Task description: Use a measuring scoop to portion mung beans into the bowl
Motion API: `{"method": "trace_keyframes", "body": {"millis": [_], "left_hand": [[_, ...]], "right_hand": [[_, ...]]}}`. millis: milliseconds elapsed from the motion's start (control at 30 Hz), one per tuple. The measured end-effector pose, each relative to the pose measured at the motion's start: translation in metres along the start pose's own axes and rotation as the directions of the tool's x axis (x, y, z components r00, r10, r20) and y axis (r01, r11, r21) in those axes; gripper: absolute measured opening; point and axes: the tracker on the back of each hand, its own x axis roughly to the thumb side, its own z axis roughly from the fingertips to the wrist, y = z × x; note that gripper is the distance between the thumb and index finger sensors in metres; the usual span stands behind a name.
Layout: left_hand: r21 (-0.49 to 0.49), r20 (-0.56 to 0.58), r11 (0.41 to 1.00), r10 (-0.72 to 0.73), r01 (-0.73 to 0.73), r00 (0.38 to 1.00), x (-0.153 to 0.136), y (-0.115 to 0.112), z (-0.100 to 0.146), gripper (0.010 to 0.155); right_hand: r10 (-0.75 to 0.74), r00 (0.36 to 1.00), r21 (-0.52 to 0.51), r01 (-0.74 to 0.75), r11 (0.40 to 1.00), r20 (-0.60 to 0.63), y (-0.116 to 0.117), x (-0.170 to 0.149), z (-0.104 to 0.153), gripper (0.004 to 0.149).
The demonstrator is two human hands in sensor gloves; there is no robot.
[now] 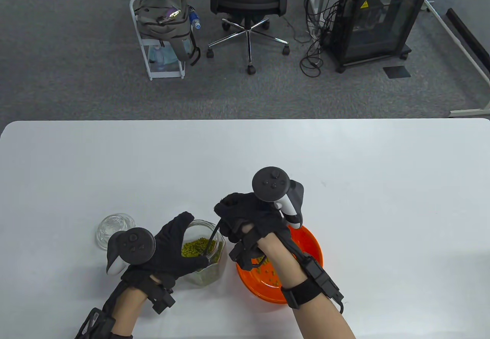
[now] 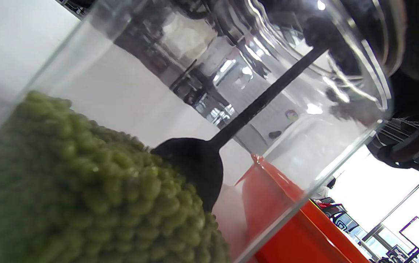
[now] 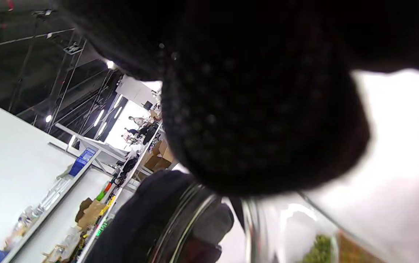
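My right hand point(image 1: 249, 220) grips the scoop point(image 2: 195, 164) — handle slanting up from the jar point(image 1: 203, 255), bowl point(image 1: 306, 247) just right; left hand point(image 1: 168, 247) clasps the jar.

Table view high above, looking down the white surface point(image 1: 344, 155) toward the floor, left wrist view pressed against the glass jar point(image 2: 326, 120), tilted, right wrist view tilted, mostly glove-blocked, all sharing the jar.
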Motion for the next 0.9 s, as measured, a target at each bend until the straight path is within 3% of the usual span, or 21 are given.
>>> {"method": "trace_keyframes", "body": {"millis": [467,900], "left_hand": [[0.0,0.0,1.0,0.0,0.0,1.0,0.0,0.0,0.0,0.12],[0.001,0.0,1.0,0.001,-0.001,1.0,0.0,0.0,0.0,0.12]], "right_hand": [[-0.296,0.951,-0.031,0.295,0.955,-0.085,-0.006,-0.041,0.0,0.041],[-0.388,0.917,-0.097,0.38,0.92,-0.093,-0.018,-0.059,0.01,0.042]]}}
